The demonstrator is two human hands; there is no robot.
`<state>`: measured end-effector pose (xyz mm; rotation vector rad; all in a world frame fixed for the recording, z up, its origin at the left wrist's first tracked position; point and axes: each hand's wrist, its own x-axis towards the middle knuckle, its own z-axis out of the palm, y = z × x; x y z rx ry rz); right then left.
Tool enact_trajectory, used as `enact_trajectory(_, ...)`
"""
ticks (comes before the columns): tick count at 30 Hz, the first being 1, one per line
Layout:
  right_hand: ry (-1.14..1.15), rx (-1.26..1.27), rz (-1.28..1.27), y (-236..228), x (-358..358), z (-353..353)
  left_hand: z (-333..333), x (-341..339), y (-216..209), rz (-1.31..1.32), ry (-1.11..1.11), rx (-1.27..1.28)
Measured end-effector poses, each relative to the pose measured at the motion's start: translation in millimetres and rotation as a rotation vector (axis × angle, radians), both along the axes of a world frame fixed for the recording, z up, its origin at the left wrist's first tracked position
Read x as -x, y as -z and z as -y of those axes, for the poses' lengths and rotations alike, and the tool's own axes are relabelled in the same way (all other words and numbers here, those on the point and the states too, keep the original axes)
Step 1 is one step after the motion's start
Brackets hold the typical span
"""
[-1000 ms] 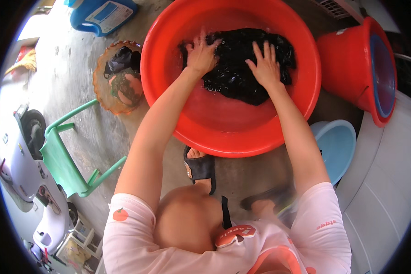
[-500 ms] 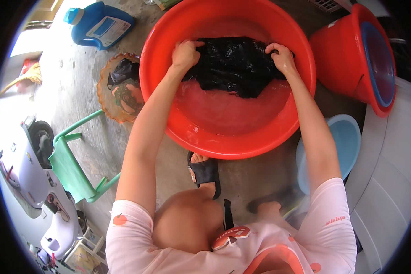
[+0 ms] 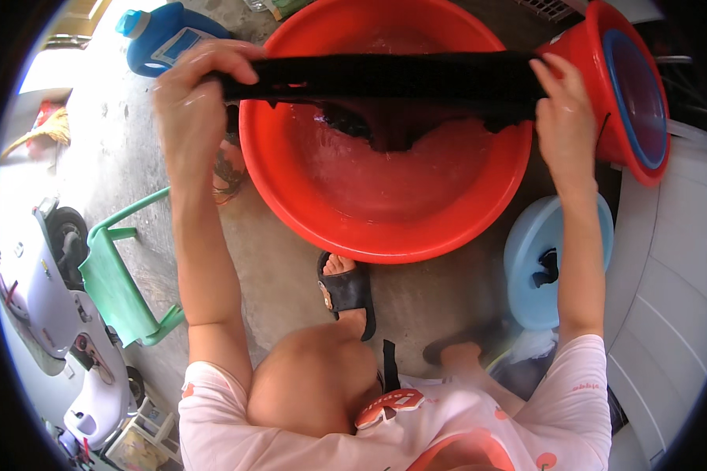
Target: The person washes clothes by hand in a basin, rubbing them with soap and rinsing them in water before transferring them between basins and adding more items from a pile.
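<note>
A wet black cloth, likely a garment (image 3: pixel 401 74), is stretched taut in a wide band above the big red basin (image 3: pixel 385 245). My left hand (image 3: pixel 196 98) grips its left end, out past the basin's rim. At the other end my right hand (image 3: pixel 564 118) is closed on the cloth, near the red bucket. The cloth's lower part hangs down into the basin, where shallow water (image 3: pixel 369 184) shows. Its exact kind cannot be made out.
On the right lie a tilted red bucket (image 3: pixel 580 47) with a blue-rimmed opening and a light blue basin (image 3: pixel 526 271) holding a small dark piece. Leftward are a blue detergent bottle (image 3: pixel 145 51), a green stool (image 3: pixel 118 290), a partly hidden amber bowl (image 3: pixel 229 184) and a scooter (image 3: pixel 47 286).
Both hands have lifted the black cloth up out of the basin and moved apart, pulling it wide. The amber bowl is now mostly covered by my left hand and arm.
</note>
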<state>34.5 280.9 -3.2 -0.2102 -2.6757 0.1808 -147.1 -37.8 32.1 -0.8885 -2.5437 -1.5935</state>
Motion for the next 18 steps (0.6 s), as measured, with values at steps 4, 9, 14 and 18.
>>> enact_trajectory(4,0.110,0.079,-0.139,-47,-7,16,-7,-22,-18,-0.690,-0.186,0.368)
enact_trajectory(9,0.232,0.014,0.095,21,6,37,-39,-27,76,-0.509,-0.024,0.467)
enact_trajectory(14,0.233,0.071,0.423,141,26,64,-79,-48,187,-0.385,0.064,0.785)
enact_trajectory(18,0.327,0.144,0.691,177,40,69,-88,-53,234,-0.344,0.067,1.078)
